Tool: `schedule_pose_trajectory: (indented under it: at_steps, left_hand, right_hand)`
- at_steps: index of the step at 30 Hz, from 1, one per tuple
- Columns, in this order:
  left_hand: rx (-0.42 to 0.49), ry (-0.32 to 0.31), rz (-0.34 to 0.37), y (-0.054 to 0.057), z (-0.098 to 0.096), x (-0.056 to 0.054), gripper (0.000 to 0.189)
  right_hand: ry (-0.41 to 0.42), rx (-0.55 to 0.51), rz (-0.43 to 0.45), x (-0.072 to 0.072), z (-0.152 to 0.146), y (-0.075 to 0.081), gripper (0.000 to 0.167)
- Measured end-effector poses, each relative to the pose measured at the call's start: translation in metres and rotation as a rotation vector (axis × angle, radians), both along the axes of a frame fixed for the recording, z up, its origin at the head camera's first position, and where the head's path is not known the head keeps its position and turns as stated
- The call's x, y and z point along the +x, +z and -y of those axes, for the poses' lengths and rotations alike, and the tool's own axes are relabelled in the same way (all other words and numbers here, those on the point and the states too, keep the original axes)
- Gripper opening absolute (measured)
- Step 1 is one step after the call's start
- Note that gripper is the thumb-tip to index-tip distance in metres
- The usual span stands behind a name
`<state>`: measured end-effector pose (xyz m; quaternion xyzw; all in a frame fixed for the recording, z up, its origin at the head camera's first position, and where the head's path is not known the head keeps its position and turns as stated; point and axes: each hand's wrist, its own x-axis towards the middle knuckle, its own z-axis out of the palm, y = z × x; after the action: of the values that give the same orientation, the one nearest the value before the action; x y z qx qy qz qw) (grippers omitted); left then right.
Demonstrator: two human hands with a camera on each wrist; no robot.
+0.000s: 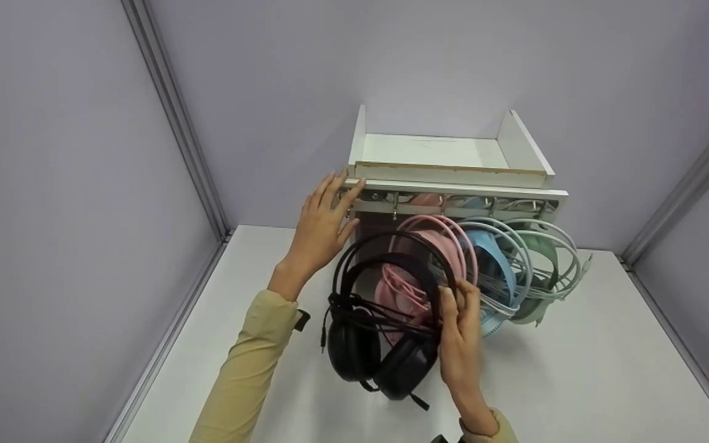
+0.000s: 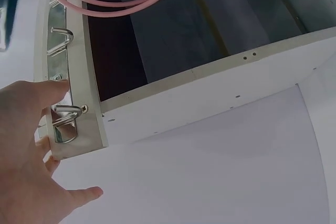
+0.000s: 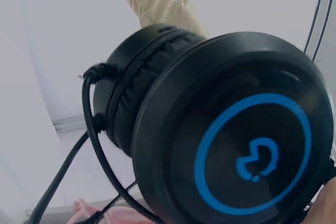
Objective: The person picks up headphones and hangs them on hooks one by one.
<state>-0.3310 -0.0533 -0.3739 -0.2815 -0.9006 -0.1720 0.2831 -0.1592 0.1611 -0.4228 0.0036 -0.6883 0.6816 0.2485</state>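
Observation:
My right hand [image 1: 462,335] grips black headphones [image 1: 354,347] by the right side of the headband, in front of the white hook rack [image 1: 459,187]. Its cable is bundled across the band, above both ear cups. In the right wrist view one ear cup [image 3: 231,72] shows a blue ring and logo. My left hand [image 1: 320,231] touches the left end of the rack, fingers extended over its edge. Close to those fingers is a metal hook [image 2: 65,111] with nothing on it. Pink headphones [image 1: 444,244] hang just behind the black pair, partly hidden by it.
Blue headphones [image 1: 495,255] and green headphones [image 1: 542,246] hang to the right of the pink pair, cables looped. Above the hooks is a white open tray [image 1: 431,175]. A white table surface [image 1: 600,369] lies below, with grey panels [image 1: 53,184] around.

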Motion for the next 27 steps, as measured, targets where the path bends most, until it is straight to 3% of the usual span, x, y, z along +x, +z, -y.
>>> schedule_pose_trajectory:
  at_steps: [4, 14, 22, 27]
  left_hand:
    - [0.004, -0.011, 0.004, 0.002, 0.002, -0.001, 0.061]
    - [0.043, -0.047, 0.009, 0.004, 0.001, -0.002, 0.057]
    - [0.045, -0.052, -0.010, 0.002, 0.003, -0.002, 0.061]
    - [0.027, -0.044, -0.023, 0.000, 0.003, -0.002, 0.062]
  right_hand:
    - [0.049, -0.059, -0.029, -0.006, 0.003, 0.003, 0.037]
    - [0.065, -0.117, -0.059, -0.024, 0.009, 0.005, 0.039]
    - [0.054, -0.088, -0.045, -0.037, 0.014, 0.001, 0.050]
    - [0.019, -0.057, -0.136, -0.045, 0.021, -0.004, 0.055]
